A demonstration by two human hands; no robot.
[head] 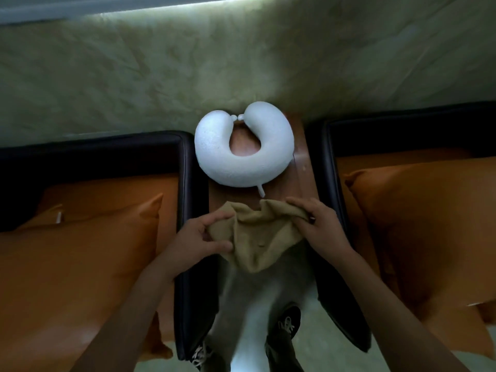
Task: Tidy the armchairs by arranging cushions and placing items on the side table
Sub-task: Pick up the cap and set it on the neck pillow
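Note:
A white U-shaped neck pillow (243, 154) lies on the narrow wooden side table (299, 159) between two dark armchairs. In front of it a beige cloth (257, 237) droops over the table's near edge. My left hand (200, 238) pinches the cloth's left side between thumb and fingers. My right hand (319, 224) grips its right corner from above. An orange cushion (80, 251) sits on the left armchair and another orange cushion (418, 224) on the right one.
Dark leather armrests (192, 197) flank the table closely on both sides. A pale green wall (241, 63) rises right behind the table. My shoes (284, 326) stand on the light floor below the table's front.

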